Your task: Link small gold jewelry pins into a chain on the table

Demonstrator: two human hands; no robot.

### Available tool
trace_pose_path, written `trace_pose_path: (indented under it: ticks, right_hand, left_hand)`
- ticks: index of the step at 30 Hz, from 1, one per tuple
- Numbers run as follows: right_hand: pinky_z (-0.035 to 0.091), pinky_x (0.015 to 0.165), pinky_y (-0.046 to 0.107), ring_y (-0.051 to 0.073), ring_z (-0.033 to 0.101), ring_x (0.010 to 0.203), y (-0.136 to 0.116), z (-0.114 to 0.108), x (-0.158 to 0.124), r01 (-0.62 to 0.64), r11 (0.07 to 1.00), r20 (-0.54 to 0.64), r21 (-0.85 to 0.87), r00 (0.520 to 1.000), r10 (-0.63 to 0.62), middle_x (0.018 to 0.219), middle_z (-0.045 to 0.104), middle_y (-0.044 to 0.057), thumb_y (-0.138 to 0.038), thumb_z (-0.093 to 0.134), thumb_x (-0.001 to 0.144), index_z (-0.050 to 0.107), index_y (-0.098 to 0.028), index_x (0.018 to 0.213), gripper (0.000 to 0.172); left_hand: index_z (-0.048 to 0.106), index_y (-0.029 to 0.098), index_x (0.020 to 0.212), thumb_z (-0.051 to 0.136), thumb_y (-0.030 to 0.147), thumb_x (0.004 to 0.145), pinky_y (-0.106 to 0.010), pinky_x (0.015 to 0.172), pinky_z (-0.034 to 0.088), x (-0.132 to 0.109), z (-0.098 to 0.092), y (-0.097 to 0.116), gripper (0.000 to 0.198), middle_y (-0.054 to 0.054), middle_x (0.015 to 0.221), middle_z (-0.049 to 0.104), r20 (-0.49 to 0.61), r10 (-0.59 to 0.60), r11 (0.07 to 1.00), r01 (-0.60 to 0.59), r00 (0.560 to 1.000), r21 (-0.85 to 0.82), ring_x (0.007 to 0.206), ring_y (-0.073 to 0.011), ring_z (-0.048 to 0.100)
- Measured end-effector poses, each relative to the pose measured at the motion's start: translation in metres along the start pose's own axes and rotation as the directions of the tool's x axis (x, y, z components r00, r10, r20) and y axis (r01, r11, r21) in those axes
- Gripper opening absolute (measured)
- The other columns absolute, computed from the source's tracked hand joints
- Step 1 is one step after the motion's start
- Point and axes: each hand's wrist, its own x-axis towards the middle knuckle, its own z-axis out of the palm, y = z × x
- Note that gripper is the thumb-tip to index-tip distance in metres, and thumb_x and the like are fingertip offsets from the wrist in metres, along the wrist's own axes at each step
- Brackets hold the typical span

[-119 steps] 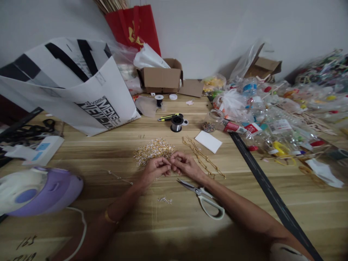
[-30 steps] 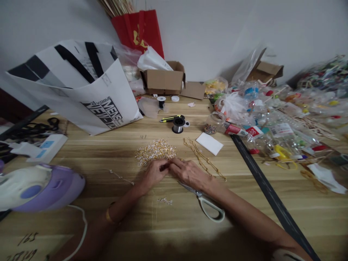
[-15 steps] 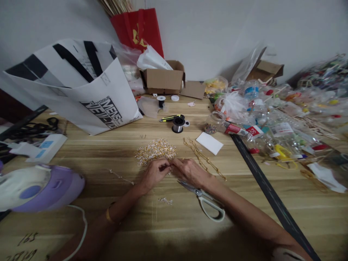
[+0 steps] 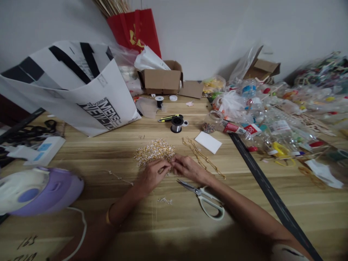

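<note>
- The left hand is resting low on the desk, its fingers curling inward and pinching shut on a small piece at the fingertips.
- The right hand is meeting it fingertip to fingertip, also pinching that small piece, which is too tiny to make out clearly.
- Both hands are working right at the near edge of the pile of gold and silver beads, which is lying in the middle of the desk.
- The scissors are lying just under the right wrist, blades pointing toward the hands.
- A small bead cluster is sitting apart, nearer the person than the left hand.
- Gold chains are stretching across the wood just right of the right hand, with a white card beyond them.
- A wire spool and a yellow utility knife are lying farther back, behind the pile.
- A purple and white appliance is sitting well to the left.
</note>
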Motion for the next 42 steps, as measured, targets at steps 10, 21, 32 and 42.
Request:
trace_pose_path:
  ticks: [10,21,32,42]
  right_hand:
    - [0.038,0.046,0.017,0.007,0.047,0.046,0.001,0.0,0.003,-0.156,0.923,0.101,0.353,0.987,0.128,0.055,0.052,-0.004,-0.03,0.047,0.087,0.049,-0.015,0.08,0.017]
    - [0.041,0.046,0.017,0.006,0.048,0.045,0.011,0.001,0.004,-0.192,0.883,0.159,0.428,0.978,0.136,0.055,0.054,-0.005,-0.028,0.051,0.083,0.051,-0.015,0.08,0.013]
    - [0.041,0.044,0.016,0.006,0.048,0.046,0.02,0.007,0.005,-0.212,0.869,0.147,0.447,0.976,0.162,0.056,0.054,-0.004,-0.026,0.051,0.083,0.051,-0.014,0.077,0.013]
    - [0.043,0.046,0.016,0.006,0.049,0.049,0.021,0.006,0.006,-0.225,0.874,0.169,0.43,0.971,0.167,0.058,0.053,-0.003,-0.026,0.05,0.083,0.051,-0.014,0.077,0.014]
  left_hand:
    - [0.065,0.017,0.087,0.053,0.012,0.083,-0.026,0.071,0.048,-0.003,0.0,-0.005,0.013,-0.006,0.083,0.067,-0.003,0.308,0.924,-0.298,0.951,0.24,0.077,-0.0141,0.061]
    - [0.065,0.018,0.085,0.052,0.013,0.084,-0.024,0.063,0.045,-0.002,-0.003,0.0,0.014,-0.005,0.08,0.064,0.011,0.413,0.835,-0.383,0.911,0.395,0.072,-0.013,0.057]
    - [0.064,0.018,0.082,0.051,0.012,0.084,-0.026,0.07,0.043,-0.004,0.0,-0.005,0.014,-0.005,0.081,0.064,0.075,0.326,0.891,-0.333,0.943,0.308,0.076,-0.0144,0.057]
    - [0.059,0.016,0.082,0.051,0.011,0.083,-0.027,0.073,0.045,-0.004,0.006,-0.009,0.009,-0.006,0.083,0.062,0.044,0.233,0.954,-0.238,0.971,0.183,0.079,-0.0144,0.057]
